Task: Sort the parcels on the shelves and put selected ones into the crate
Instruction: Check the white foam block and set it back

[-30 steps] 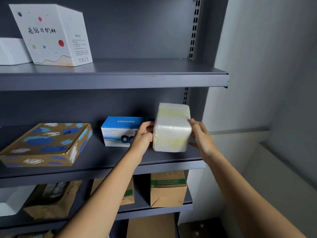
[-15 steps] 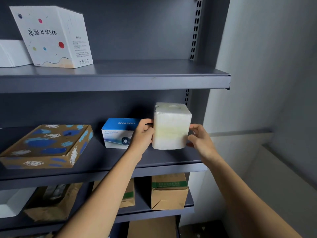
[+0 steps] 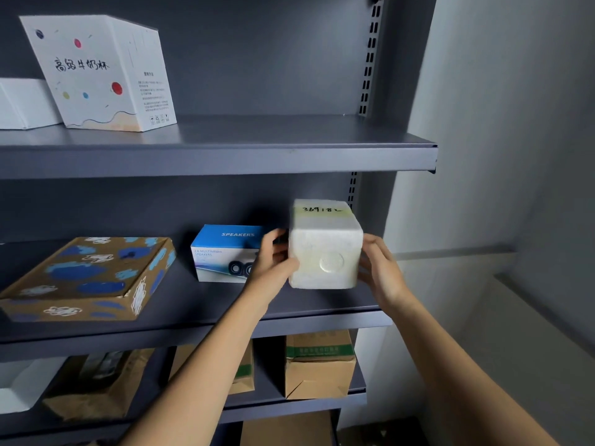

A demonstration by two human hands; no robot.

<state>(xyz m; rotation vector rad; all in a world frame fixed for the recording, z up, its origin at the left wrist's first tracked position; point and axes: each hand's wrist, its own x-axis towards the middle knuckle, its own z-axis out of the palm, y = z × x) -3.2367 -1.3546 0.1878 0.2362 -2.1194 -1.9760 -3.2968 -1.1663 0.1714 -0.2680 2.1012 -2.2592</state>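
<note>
A white foam parcel point(image 3: 325, 249), cube-shaped, has the number 369182 handwritten on a pale strip on its top and a round embossed mark on the face turned to me. It is over the right end of the middle shelf point(image 3: 309, 304). My left hand point(image 3: 273, 262) grips its left side and my right hand point(image 3: 378, 268) holds its right side. Whether its bottom touches the shelf I cannot tell. No crate is in view.
A blue SPEAKERS box point(image 3: 225, 252) stands just left of the parcel. A flat brown box with blue blotches point(image 3: 87, 278) lies further left. White boxes point(image 3: 99, 72) sit on the top shelf; brown cartons point(image 3: 318, 365) fill the lower one. A grey wall is to the right.
Both hands have turned the foam parcel over between them, so the face with the handwritten number has come up on top and the round embossed mark faces me.
</note>
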